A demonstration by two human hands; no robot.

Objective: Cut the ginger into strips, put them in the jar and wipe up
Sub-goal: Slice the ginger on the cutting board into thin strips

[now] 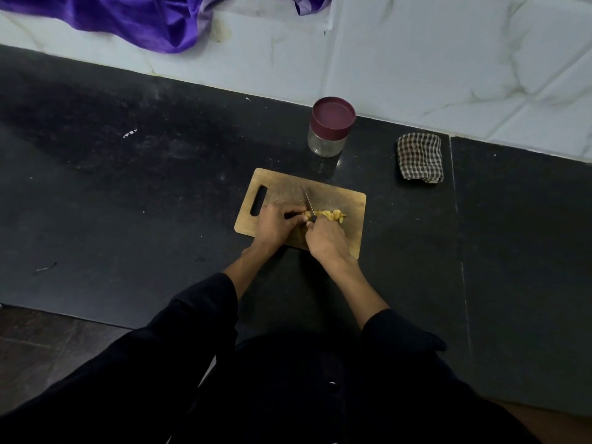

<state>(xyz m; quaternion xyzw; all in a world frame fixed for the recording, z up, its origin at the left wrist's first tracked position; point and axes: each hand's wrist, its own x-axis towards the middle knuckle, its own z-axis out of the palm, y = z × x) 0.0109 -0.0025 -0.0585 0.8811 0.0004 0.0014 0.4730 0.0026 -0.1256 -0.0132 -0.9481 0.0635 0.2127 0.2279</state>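
Ginger (330,215): a pale yellow, knobbly piece lying lengthwise on the cutting board (352,200), toward its near edge and right of the middle, so the blade can cross it the short way.
Knife (308,201): blade set across the ginger's left end, tip pointing toward the far edge of the board; a slicing stance, apparently working along the piece from left to right.
Left hand (277,224): fingers curled at the ginger's left end beside the blade, where a dark handle seems to lie; the view is too small to say for sure whether it grips the handle or the ginger.
Right hand (325,240): knuckles up, fingers curled down at the blade and onto the ginger near its middle, most likely steadying the piece against rolling.
Cutting board: wooden, with a handle slot at its left end, lying slightly skewed on the dark counter (128,187) directly in front of the person.
Jar (330,131): clear, with its maroon lid on, standing just beyond the board's far edge near the counter's back edge; within easy reach for the strips, but it needs opening first.
Checked cloth (420,157): folded, by the counter's back edge to the right of the jar, ready for the wipe.
Stage: cutting under way; filling and wiping not yet done.
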